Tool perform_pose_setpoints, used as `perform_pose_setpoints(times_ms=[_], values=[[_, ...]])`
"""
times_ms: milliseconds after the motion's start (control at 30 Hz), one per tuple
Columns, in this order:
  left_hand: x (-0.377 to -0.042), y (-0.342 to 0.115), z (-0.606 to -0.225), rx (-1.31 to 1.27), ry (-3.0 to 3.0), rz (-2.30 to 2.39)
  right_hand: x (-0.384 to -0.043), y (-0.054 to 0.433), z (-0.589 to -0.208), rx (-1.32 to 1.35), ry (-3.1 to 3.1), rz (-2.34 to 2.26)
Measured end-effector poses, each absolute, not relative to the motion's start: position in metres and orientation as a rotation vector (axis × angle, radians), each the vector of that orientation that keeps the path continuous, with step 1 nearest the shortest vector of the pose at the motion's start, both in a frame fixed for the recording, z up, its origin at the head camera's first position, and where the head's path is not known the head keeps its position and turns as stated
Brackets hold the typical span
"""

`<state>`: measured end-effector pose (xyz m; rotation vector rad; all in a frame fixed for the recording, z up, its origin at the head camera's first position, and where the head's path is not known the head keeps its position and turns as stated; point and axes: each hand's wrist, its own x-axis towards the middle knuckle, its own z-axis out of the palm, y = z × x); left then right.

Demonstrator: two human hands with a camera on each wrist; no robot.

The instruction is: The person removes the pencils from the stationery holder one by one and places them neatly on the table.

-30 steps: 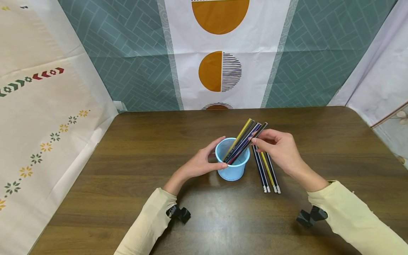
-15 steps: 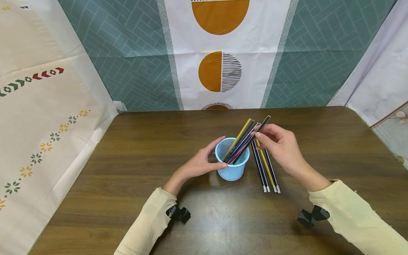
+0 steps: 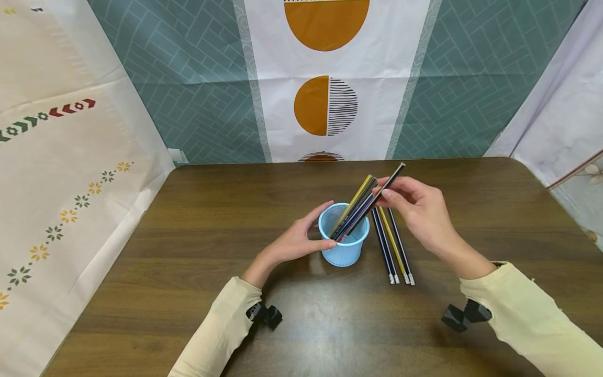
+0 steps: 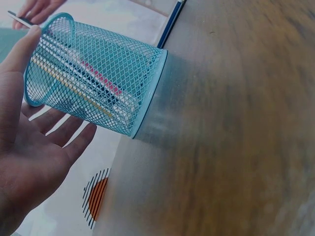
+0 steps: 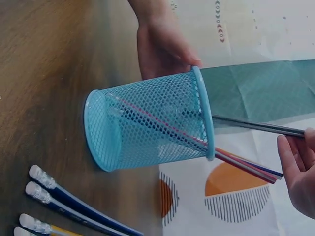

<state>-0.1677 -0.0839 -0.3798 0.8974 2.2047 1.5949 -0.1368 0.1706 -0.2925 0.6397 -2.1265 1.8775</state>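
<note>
A light-blue mesh pencil cup (image 3: 343, 255) stands on the table with several pencils (image 3: 356, 208) leaning in it, one yellow, others dark. My left hand (image 3: 297, 241) holds the cup from the left, thumb at the near rim and fingers along its far side; in the left wrist view those fingers (image 4: 74, 137) reach behind the mesh. My right hand (image 3: 419, 207) pinches a dark pencil (image 3: 394, 176) between thumb and fingertips. That pencil slants up to the right, its lower end inside the cup, as the right wrist view also shows.
Right of the cup, several eraser-tipped pencils (image 3: 387, 256) lie side by side on the brown wooden table (image 3: 188, 262), erasers toward me. A patterned cloth (image 3: 212, 104) hangs behind the table's far edge. Small black devices (image 3: 270, 317) sit at both wrists.
My right hand has moved up and to the right, drawing the dark pencil partway up out of the cup and away from the others. The left hand and the cup have stayed put.
</note>
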Motion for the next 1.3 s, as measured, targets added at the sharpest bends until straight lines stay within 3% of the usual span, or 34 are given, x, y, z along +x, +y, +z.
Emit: perform_pose_setpoints(times_ms=[400, 1300], values=[[-0.167, -0.084, -0.379, 0.901, 2.204, 1.596, -0.137, 0.173, -0.281, 0.632, -1.92, 2.051], [-0.167, -0.084, -0.38, 0.911, 2.217, 1.595, -0.136, 0.178, -0.266, 0.66, -1.936, 1.9]])
